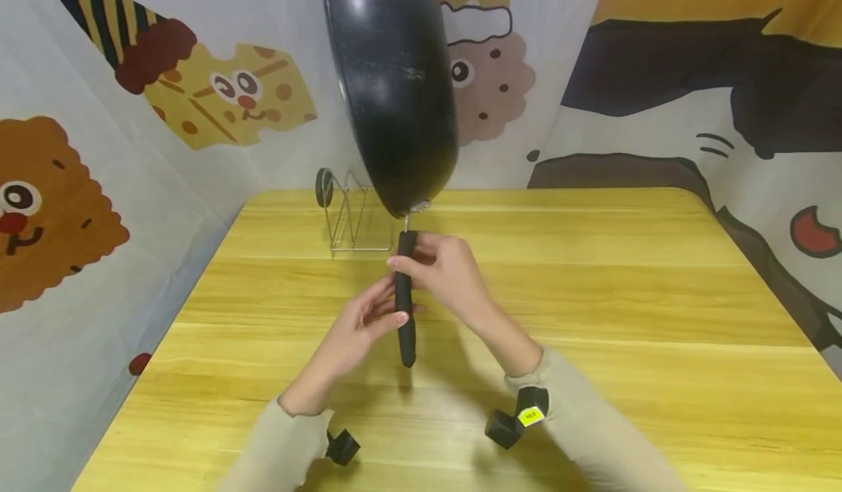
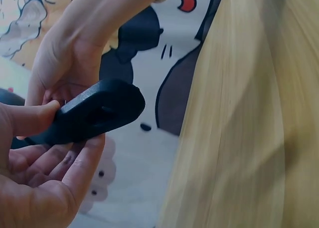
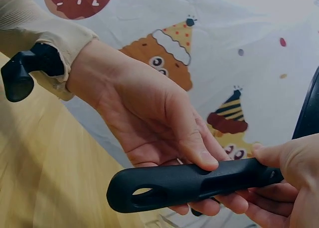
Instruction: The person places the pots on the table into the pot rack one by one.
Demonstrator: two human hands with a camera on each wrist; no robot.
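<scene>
A black frying pan point(image 1: 401, 90) is held up on edge above the table, its dark round side toward the head camera. My right hand point(image 1: 450, 269) grips the upper part of its black handle point(image 3: 169, 185), close to the pan. Lower on the same handle, my left hand point(image 1: 362, 324) pinches it between thumb and fingers. The handle's free end, with a hanging hole, juts out past the left hand in both wrist views. Behind the pan stands a wire rack point(image 1: 349, 221), partly hidden by the pan.
The wooden table point(image 1: 592, 294) spreads out under both hands. A cloth backdrop point(image 1: 243, 163) with cartoon prints hangs behind it and on the left. At the rack's left end is a dark round disc point(image 1: 324, 187). Each wrist carries a small black camera mount point(image 1: 503, 428).
</scene>
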